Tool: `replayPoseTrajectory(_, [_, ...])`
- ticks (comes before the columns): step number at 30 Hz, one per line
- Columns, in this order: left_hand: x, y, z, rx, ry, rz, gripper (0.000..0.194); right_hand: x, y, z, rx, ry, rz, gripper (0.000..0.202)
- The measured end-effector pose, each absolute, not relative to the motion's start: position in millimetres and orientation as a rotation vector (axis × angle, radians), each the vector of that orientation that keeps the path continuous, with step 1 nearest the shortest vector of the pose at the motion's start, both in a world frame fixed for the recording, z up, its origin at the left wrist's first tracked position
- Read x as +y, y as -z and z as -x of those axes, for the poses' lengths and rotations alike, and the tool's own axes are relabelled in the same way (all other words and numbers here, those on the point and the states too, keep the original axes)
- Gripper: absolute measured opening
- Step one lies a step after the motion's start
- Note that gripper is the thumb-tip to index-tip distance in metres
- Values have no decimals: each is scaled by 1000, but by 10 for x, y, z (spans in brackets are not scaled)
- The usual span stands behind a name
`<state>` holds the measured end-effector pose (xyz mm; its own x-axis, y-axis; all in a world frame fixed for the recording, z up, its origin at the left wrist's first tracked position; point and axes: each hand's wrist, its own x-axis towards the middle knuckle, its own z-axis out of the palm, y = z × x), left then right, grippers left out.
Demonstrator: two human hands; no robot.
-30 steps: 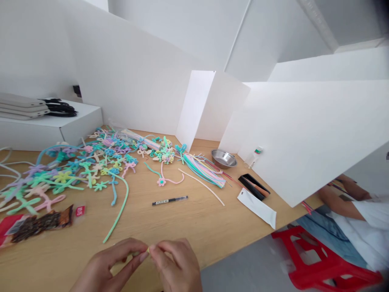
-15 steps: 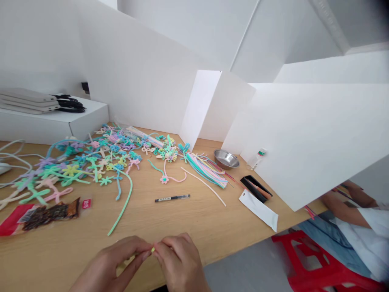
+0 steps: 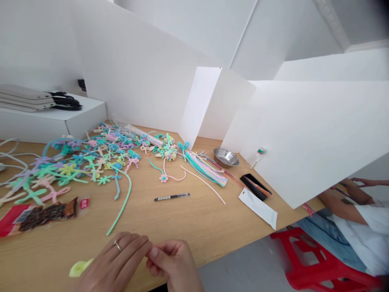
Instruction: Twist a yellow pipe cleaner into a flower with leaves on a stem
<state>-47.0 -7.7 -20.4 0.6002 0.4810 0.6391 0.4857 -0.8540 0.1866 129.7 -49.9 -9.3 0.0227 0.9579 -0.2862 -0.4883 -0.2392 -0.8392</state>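
Observation:
Near the table's front edge, my left hand [image 3: 117,259] is closed, its back turned up and a ring on one finger. Rounded loops of a yellow pipe cleaner [image 3: 79,268] stick out at its left side. My right hand [image 3: 174,261] pinches with thumb and forefinger right against the left fingertips. The bit of pipe cleaner between the fingertips is hidden now. Beyond the hands lie a black pen [image 3: 172,197], a long green pipe cleaner [image 3: 126,202] and a pink pipe-cleaner flower [image 3: 163,177] with two trailing stems.
A heap of pastel pipe-cleaner shapes [image 3: 91,162] covers the back left, with a snack packet [image 3: 45,215] before it. A pipe-cleaner bundle [image 3: 206,168], metal bowl [image 3: 226,157], black case [image 3: 255,186] and white packet [image 3: 258,207] lie right. Beyond the partition sits another person [image 3: 358,219].
My left hand has rolled over so its back faces up, bringing yellow loops into view on its left. My right hand has turned too, showing its thumb. The yellow tip between them is now covered.

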Motion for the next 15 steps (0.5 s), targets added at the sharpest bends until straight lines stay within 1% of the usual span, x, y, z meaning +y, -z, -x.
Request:
replayPoseTrajectory(3, [79, 148, 532, -562, 1051, 2840, 40, -474, 145, -1270, -461, -1668, 939, 31])
replayPoseTrajectory(5, [184, 100, 545, -487, 975, 2844, 39, -462, 168, -1249, -455, -1599, 939, 30])
replayPoseTrajectory(7, [228, 71, 546, -625, 1014, 2770, 35, -453, 178, -1245, -525, -1440, 991, 28])
replayPoseTrajectory(10, [152, 73, 563, -944, 1222, 2633, 34, -450, 180, -1277, -721, -1132, 1089, 24])
replayPoseTrajectory(13, [-5, 94, 576, -1311, 1363, 2675, 26, -464, 177, -1324, -892, -894, 1156, 18])
replayPoseTrajectory(15, [-87, 95, 537, -1481, 1432, 2749, 24, -480, 172, -1341, -973, -809, 1174, 14])
